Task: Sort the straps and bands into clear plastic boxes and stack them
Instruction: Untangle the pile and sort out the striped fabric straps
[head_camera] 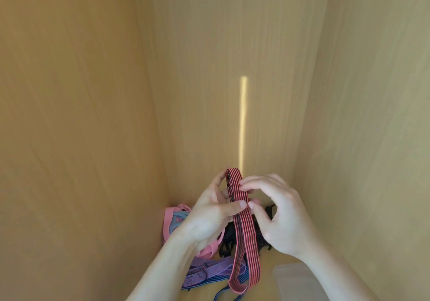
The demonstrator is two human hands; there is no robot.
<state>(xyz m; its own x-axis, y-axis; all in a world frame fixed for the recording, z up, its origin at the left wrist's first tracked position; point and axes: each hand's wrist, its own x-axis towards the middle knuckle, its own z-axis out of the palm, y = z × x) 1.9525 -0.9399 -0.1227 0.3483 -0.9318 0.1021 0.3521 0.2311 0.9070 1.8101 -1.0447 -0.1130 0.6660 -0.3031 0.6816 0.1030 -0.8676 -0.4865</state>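
Red-and-black striped strap (242, 226) is held up folded into a long loop in front of the wooden back panel (232, 68), top bend above the hands, lower bend hanging low over the pile. Left hand (209, 217) is clamped on it: thumb pressed across the front of the strap, fingers curled behind. Right hand (279, 212) is pinching the strap's right edge with fingertips, remaining fingers loosely curled. Small dark metal fittings are seen on the strap's inner face near the top. Underneath, on the floor of the wooden compartment: pink bands (172, 217) at left with a grey-blue band (175, 223) among them, black straps (232, 233) behind the hands, purple striped straps (209, 272) in front. Clear plastic box (295, 277) is seen at lower right, partly hidden by the right forearm.
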